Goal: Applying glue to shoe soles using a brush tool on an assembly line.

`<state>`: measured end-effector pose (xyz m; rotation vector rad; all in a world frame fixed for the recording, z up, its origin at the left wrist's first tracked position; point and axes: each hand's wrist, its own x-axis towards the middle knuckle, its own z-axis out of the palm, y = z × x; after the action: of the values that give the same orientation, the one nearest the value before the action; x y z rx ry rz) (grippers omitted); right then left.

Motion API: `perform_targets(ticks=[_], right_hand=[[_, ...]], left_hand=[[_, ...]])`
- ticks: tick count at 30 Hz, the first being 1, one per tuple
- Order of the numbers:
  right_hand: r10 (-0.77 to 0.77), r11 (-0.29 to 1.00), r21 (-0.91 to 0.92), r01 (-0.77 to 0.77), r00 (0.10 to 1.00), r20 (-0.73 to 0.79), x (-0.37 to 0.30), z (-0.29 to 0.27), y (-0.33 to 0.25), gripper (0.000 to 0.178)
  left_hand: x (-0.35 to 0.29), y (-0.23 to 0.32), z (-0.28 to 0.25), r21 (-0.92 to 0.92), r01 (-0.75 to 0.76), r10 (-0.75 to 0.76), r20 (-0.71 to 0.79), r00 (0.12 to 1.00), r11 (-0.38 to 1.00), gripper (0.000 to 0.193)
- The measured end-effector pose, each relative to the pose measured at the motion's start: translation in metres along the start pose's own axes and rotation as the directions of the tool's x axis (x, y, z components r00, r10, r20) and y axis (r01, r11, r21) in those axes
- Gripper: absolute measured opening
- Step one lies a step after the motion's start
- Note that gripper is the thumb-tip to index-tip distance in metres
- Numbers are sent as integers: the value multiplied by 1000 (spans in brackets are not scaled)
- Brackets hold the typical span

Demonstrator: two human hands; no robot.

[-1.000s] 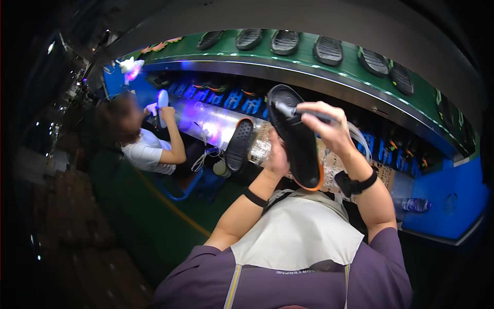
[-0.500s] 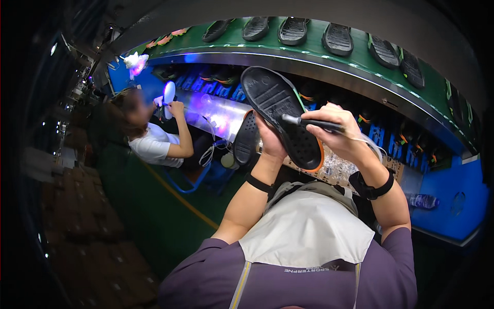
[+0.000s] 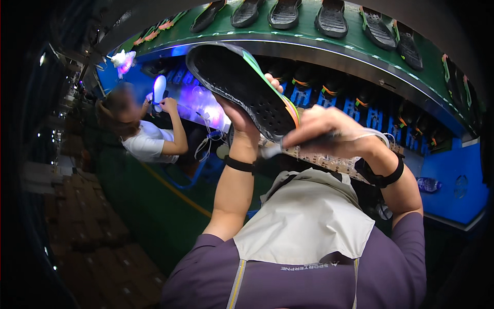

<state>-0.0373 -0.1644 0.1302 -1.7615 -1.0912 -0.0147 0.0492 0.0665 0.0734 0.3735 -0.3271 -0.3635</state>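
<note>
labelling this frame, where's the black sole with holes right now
In the head view, the black sole is in the upper half, just left of centre, held in the left hand, with the right hand beside its lower, holed end.

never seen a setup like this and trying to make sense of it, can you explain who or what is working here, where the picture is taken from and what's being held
There's no robot here: these are a person's bare hands. The picture comes from the left of two wide fisheye cameras worn on the head, looking down, so straight edges appear curved.

The left hand holds up a black shoe sole with small holes and a bright green-and-orange edge. The right hand holds a tool, too blurred to identify, near the sole's lower end.

Beyond the hands, black soles lie in a row on a green ledge. A bottle lies to the right. On the left, a co-worker holds a pale, oblong piece.
</note>
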Motion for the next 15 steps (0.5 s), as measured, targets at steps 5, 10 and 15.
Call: perform_targets(ticks=[5, 10, 15], right_hand=[[-107, 932, -344, 113, 994, 37, 9, -3, -8, 35], [-5, 935, -353, -43, 991, -133, 14, -16, -10, 36], [-59, 892, -440, 98, 993, 102, 11, -13, -6, 36]], left_hand=[[17, 19, 9, 96, 58, -73, 155, 985, 994, 115], [28, 28, 16, 313, 93, -153, 173, 973, 945, 123], [52, 28, 20, 588, 93, -159, 61, 985, 803, 109]])
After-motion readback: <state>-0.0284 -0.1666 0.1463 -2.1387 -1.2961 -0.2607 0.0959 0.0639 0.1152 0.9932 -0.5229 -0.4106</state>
